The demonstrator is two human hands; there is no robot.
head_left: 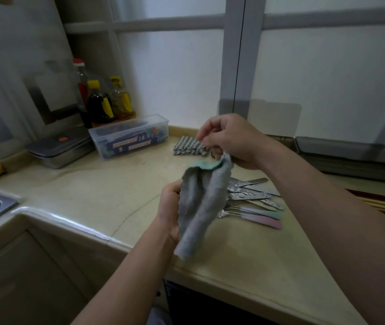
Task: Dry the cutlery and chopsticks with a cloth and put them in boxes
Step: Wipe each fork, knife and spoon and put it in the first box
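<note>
Above the desk (93, 184), grips the grey cloth (200, 207) low with curled left hand (169, 207), pinches its top with right hand (231, 141).

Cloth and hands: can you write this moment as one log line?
left hand: grips cloth | right hand: pinches cloth top | cutlery: lying on counter, untouched | stage: no piece picked up yet

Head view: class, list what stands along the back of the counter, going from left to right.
steel lidded container → clear plastic box → folded patterned cloth → dark grey lidded box
</note>
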